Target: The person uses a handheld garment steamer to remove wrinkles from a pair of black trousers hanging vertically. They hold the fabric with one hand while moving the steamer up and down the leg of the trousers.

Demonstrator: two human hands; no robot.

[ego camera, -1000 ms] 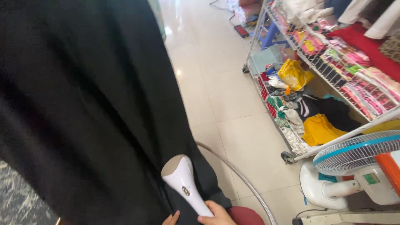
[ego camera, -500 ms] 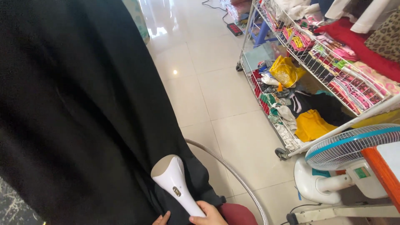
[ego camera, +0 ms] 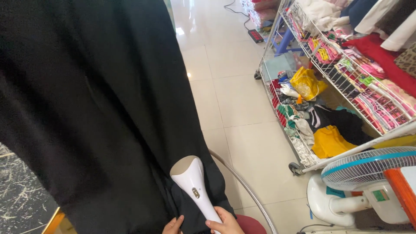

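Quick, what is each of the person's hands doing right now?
Left hand: only its fingers show, resting on the black garment; open or closed cannot be told.
Right hand: closed around the white steamer handle.

Single head camera looks steeply down, close to the black garment (ego camera: 86, 108).

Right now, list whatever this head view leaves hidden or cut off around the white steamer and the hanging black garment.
- Right hand gripping the white handheld steamer: wrist cut off by the bottom edge.
- Left hand: only fingers show, same edge; its contact with the hanging black garment is unclear.
- Garment's top and hanger: beyond the top edge.
- Grey ribbed hose: its end leaves the frame.
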